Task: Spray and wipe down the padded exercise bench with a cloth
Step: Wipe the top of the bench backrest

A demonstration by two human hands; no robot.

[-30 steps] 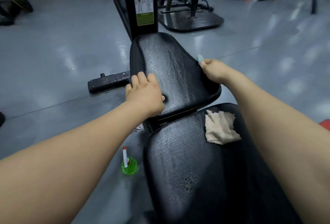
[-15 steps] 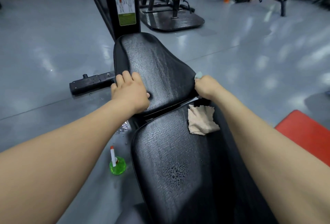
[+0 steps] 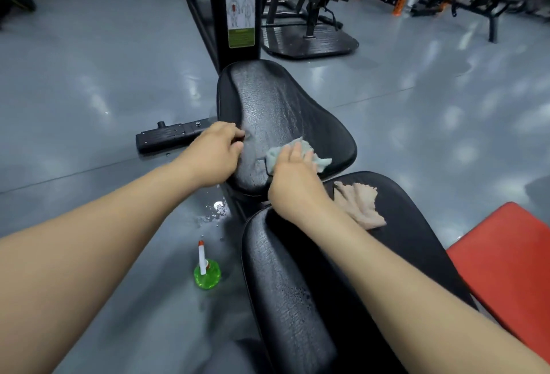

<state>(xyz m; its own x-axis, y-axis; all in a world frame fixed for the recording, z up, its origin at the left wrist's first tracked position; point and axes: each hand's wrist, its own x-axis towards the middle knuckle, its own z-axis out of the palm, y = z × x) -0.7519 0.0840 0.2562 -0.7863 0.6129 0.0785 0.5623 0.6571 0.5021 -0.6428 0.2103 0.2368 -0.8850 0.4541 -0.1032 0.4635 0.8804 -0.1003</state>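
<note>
A pale green cloth [image 3: 323, 162] is being pressed flat onto the black seat pad [image 3: 282, 105] by the right hand [image 3: 293, 178], fingers stretched out over it. The pad's 9 o'clock edge is being gripped by the curled left hand [image 3: 212, 154]. A beige cloth [image 3: 361, 207] is lying on the back pad [image 3: 297, 284], at 4 o'clock from the green one. A green spray bottle [image 3: 206, 274] is standing on the floor [image 3: 89, 105] at 7 o'clock.

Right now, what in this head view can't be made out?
All in the head view:
1. Left hand: fingertips blurred at the seat pad's left edge, grip unclear.
2. Pale green cloth: mostly under the right hand.
3. Placard on the post: print too small.
4. Red pad: cut off by the right edge.
5. Spray bottle: seen from above, fill level unreadable.
</note>
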